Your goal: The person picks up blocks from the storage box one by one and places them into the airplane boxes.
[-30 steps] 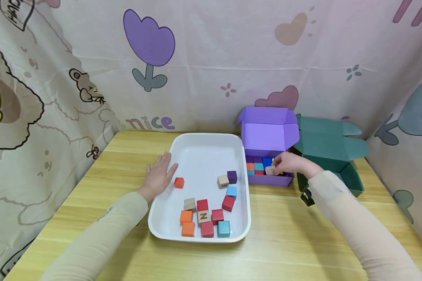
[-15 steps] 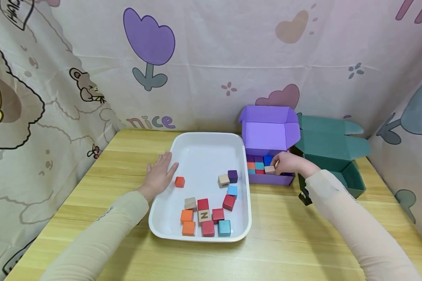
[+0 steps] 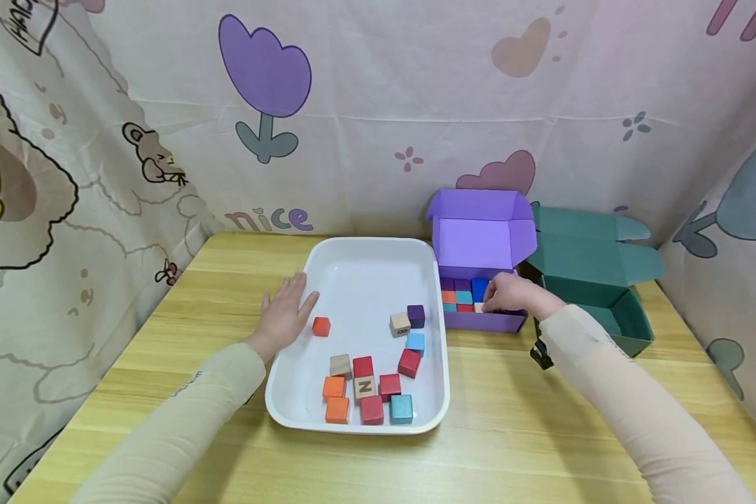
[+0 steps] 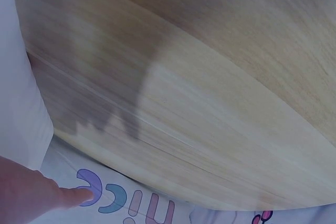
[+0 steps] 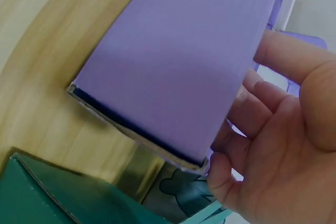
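Note:
My left hand (image 3: 283,315) rests spread on the left rim of a white tray (image 3: 372,266); its thumb lies just inside. Several coloured and plain wooden cubes lie scattered in the tray, among them an orange-red cube (image 3: 320,326) close to that hand. At the right, my right hand (image 3: 513,292) dips into an open purple box (image 3: 481,322) partly filled with rows of cubes. Its fingers overlap a plain wooden cube (image 3: 479,307) near the front wall. In the right wrist view the box's purple side (image 5: 173,66) hides the fingertips, so I cannot tell whether they grip a cube.
A green box (image 3: 630,322) with its lid folded back stands right of the purple one, partly behind my right sleeve. The tray's right rim sits close to the purple box. A patterned cloth (image 3: 365,140) hangs behind the wooden table (image 3: 510,434).
My right hand has set the pinched wooden cube down in the purple box's front row and shifted slightly over it. The left hand and the tray's cubes stay where they were.

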`<action>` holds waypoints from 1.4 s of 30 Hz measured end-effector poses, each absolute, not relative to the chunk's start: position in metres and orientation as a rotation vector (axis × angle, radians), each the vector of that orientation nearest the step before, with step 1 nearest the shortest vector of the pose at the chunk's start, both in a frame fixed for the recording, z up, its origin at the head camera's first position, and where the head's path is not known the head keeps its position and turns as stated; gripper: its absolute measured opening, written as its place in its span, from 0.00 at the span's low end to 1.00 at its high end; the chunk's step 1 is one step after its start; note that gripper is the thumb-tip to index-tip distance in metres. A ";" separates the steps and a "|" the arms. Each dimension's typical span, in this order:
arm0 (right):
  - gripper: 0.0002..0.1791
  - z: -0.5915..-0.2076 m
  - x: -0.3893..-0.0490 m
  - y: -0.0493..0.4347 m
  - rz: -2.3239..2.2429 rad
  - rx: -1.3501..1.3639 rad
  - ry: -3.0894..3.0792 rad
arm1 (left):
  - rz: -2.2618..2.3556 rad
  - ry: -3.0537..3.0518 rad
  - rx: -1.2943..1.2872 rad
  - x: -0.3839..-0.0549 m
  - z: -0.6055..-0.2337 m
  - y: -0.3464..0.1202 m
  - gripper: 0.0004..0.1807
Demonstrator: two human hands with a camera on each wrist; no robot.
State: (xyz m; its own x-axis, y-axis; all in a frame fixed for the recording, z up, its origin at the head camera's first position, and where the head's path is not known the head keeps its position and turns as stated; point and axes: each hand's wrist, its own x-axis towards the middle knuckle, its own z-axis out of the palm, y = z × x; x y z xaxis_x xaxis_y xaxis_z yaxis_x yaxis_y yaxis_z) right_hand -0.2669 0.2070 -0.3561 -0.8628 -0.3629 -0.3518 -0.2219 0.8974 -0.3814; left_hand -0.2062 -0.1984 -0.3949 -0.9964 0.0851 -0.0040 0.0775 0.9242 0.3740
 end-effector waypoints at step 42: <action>0.16 -0.290 -0.221 0.048 -0.333 -0.739 2.848 | 0.568 3.073 0.099 -0.205 -0.395 -0.199 0.37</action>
State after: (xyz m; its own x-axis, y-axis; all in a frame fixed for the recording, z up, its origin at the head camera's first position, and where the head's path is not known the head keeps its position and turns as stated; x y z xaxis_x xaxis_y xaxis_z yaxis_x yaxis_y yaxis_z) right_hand -0.2213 0.0483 -0.2897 -0.8604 -0.4961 -0.1167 -0.4558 0.8514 -0.2594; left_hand -0.2050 -0.1992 -0.3949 -0.9979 0.0648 -0.0033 0.0594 0.9320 0.3575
